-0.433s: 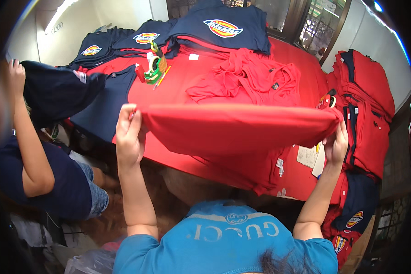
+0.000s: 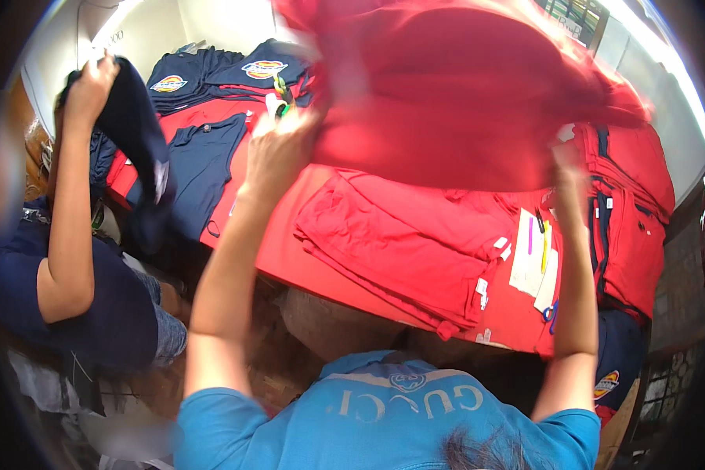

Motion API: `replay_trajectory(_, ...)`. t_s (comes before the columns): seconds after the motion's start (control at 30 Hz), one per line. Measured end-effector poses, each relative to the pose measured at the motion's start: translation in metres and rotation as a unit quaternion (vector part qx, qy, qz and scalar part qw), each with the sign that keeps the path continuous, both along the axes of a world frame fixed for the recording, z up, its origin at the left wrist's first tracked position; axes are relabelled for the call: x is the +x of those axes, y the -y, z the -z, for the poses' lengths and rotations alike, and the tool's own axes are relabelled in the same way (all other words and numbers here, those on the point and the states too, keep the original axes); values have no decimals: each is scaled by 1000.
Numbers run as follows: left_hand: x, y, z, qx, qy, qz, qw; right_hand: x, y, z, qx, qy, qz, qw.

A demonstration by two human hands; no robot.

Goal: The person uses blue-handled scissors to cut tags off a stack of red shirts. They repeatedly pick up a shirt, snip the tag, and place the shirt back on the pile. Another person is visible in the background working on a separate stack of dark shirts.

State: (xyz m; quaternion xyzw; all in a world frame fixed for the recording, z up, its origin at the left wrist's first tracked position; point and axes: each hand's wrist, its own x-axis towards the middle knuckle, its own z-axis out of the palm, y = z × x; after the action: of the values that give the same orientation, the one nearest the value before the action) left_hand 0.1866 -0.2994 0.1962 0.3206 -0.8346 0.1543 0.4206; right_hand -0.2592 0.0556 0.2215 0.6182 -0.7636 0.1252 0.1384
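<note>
A red shirt (image 2: pixel 446 102), smeared by motion, billows in the air above the table. My left hand (image 2: pixel 282 149) is closed on its left edge, and my right hand (image 2: pixel 568 168), blurred, grips it at the right. Below the cloth, folded red shirts (image 2: pixel 399 235) lie in a low pile with white labels at the near right end. Beyond my left hand, the green tape dispenser (image 2: pixel 280 108) is partly hidden.
At the left a co-worker's raised hand (image 2: pixel 95 82) holds up a dark navy shirt (image 2: pixel 145 141). Navy shirts with printed emblems (image 2: pixel 227 66) are stacked at the back left. On the right stand piled red shirts (image 2: pixel 630 219), near paper sheets (image 2: pixel 525 262), pens and blue-handled scissors (image 2: pixel 551 313).
Both my hands have moved up and away with the red shirt, which has gone from a folded band to a spread, billowing sheet. The co-worker's navy shirt now hangs down.
</note>
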Motion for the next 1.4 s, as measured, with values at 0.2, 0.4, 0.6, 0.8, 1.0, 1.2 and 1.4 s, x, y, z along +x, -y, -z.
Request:
replay_trajectory(0.2, 39, -15, -44, 394, -200, 278, 853, 54, -25, -27, -135, 270, -57, 952)
replay_trajectory(0.4, 22, 28, -69, 401, -246, 282, 836, 3, 19, -48, -333, 368, -56, 867)
replay_trajectory(0.6, 33, 29, -132, 226, -367, 324, 842, 0, 14, -120, -479, 316, -63, 816)
replay_trajectory(0.8, 50, -14, -46, 312, -276, 298, 859, 78, -44, -59, -374, 286, 64, 880)
replay_trajectory(1.0, 73, -65, 108, 586, -128, 216, 771, 128, -78, 136, -150, 404, 205, 879)
replay_trajectory(1.2, 80, -91, 205, 651, -133, 182, 725, 143, -104, 237, -215, 491, 281, 796)
replay_trajectory(1.4, 76, -85, 183, 603, -59, 192, 772, 137, -95, 220, -298, 536, 229, 756)
